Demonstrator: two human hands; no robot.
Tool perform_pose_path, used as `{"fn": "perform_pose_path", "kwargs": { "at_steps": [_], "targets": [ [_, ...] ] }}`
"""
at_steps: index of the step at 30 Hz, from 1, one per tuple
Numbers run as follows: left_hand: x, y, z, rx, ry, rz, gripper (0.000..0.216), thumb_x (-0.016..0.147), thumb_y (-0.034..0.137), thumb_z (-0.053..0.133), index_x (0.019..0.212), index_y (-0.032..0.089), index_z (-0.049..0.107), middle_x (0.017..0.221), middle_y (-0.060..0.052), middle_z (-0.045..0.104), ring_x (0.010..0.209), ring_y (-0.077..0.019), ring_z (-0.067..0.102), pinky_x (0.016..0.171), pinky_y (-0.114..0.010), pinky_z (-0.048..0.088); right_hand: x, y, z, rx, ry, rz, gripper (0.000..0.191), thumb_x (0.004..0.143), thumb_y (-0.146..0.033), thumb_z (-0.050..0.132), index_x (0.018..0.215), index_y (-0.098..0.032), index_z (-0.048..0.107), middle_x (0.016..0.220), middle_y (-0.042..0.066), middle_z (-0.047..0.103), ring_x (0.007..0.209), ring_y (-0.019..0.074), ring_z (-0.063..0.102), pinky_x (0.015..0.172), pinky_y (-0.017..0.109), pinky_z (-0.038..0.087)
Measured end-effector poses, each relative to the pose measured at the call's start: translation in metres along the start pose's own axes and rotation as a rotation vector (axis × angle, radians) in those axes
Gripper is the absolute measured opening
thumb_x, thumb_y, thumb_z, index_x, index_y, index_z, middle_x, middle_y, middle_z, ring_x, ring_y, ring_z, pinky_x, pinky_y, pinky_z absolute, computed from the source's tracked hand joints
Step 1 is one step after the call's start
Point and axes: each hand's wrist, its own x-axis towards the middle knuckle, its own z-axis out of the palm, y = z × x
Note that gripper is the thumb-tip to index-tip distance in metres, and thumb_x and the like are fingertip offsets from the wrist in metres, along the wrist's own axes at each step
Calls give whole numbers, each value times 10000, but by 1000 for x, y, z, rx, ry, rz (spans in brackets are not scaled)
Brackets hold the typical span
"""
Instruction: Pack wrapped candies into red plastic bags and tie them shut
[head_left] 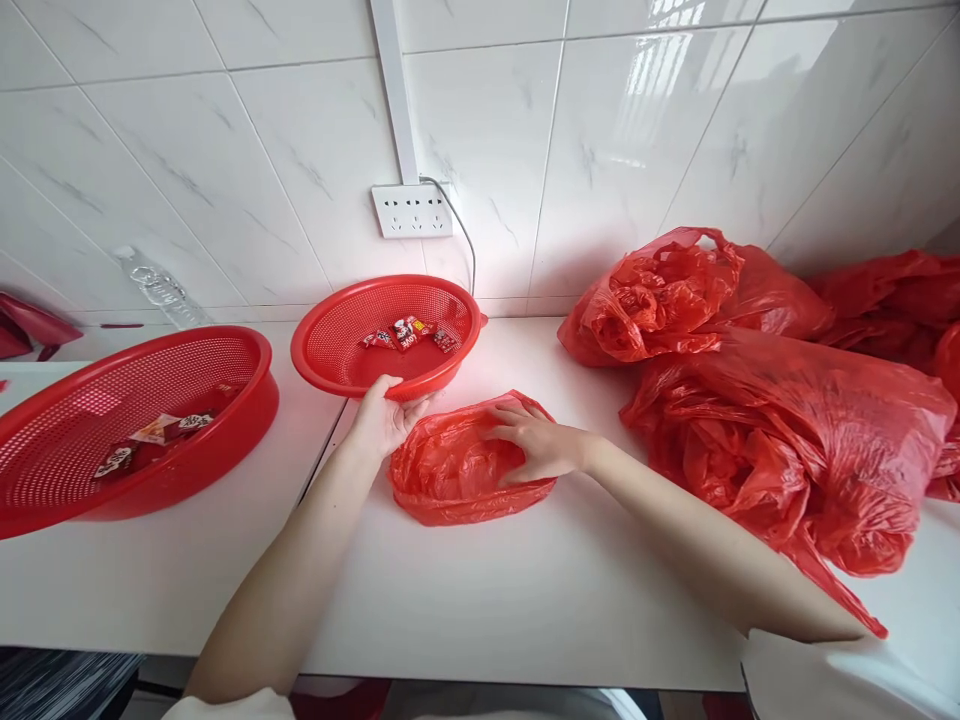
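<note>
One open red bag [454, 470] lies on the tabletop [525, 600] between two hands, mouth upward, its long axis running left to right. The right hand [540, 440] is the nearer, reaching over the bag's right end; I see its fingers spread at the mouth, though I cannot tell whether they touch the plastic. From the left hand [382, 420], the bag lies just to the right. The left fingers bend at the near rim of the middle basket [337, 340], thumb uppermost; I cannot tell whether they grip.

By my count: two baskets, including the left basket [225, 450], each holding a few small packets [405, 330], too overlapped to number; a rear stuffed bag [675, 300] and a front stuffed bag [862, 430], with more red plastic [892, 290] beyond; one clear bottle [161, 285].
</note>
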Motion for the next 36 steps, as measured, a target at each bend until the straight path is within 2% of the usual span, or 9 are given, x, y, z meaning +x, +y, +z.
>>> {"fn": "perform_pose_path", "kwargs": {
  "at_steps": [4,8,11,17,22,26,28,33,36],
  "targets": [
    [2,-11,-7,-48,24,107,311,768,82,460,1056,67,578,992,-148,706,962,-228,692,777,-295,600,7,-20,-22,295,344,-138,308,878,-393,576,1104,-198,649,1353,120,526,1249,221,503,1058,385,384],
    [-2,-25,-14,-12,10,109,248,734,73,449,925,103,604,888,-94,714,920,-204,691,856,-332,576,20,-33,-59,500,664,-119,212,879,-346,584,998,-187,658,1262,99,588,1199,200,540,984,355,442],
    [-8,-31,-14,45,11,80,173,719,112,485,838,118,610,819,-85,711,898,-226,688,864,-370,567,26,-30,-81,621,787,-84,206,866,-346,601,980,-182,655,1247,90,599,1177,196,549,989,355,432],
    [-17,-38,-13,163,-74,48,160,704,195,508,791,136,628,863,-97,724,970,-279,668,906,-443,524,30,-10,-82,474,800,-2,211,895,-339,532,975,-181,647,1090,67,664,1017,179,610,950,354,447],
    [-15,-48,-17,191,-134,23,102,694,214,543,716,139,608,875,-107,724,1009,-305,656,927,-473,493,47,-1,-53,185,607,83,236,905,-321,499,1048,-166,604,1003,85,679,925,193,631,848,339,477],
    [-15,-55,-16,193,-154,47,67,695,190,545,699,149,598,897,-91,721,1039,-296,644,947,-462,477,66,4,-26,-10,600,256,620,822,-414,623,1339,-142,415,1161,166,615,1054,276,580,838,386,470],
    [-16,-57,-15,186,-164,42,66,698,178,538,698,150,598,910,-87,719,1058,-294,634,956,-461,470,73,6,-17,-60,640,296,743,752,-390,701,1373,-141,377,1206,179,582,1096,286,543,846,378,458],
    [-17,-57,-14,140,-204,54,185,724,156,527,858,132,652,998,-85,717,1079,-278,626,967,-438,464,78,10,-15,77,597,288,301,748,-357,695,956,-155,614,855,59,641,767,184,569,707,290,434],
    [-16,-55,-15,124,-193,78,279,736,144,512,971,122,660,1028,-86,718,1078,-273,630,974,-434,462,75,13,-21,347,543,231,274,762,-366,677,940,-162,636,784,15,647,714,159,578,683,277,443]
  ]
}}
